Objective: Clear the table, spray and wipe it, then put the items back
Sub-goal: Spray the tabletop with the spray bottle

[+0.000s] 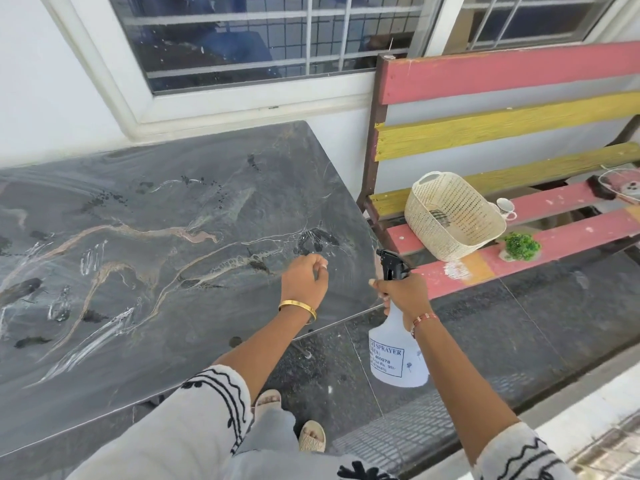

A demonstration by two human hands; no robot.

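The dark marble table (145, 258) fills the left of the head view, its top bare with streaks on it. My right hand (403, 294) grips the neck of a white spray bottle (398, 355) with a black trigger head, held off the table's right corner, nozzle pointing left at the table. My left hand (304, 280) hovers over the table's right part, fingers curled in, with nothing visible in it. On the bench to the right stand a cream perforated basket (453, 216), a white cup (505, 206) and a small green plant (521, 245).
The red and yellow slatted bench (519, 71) stands right of the table against the wall. A window (263, 39) with a grille is behind the table. A dark object and a round item (620, 185) lie at the bench's far right. My feet (311, 434) stand on dark floor tiles.
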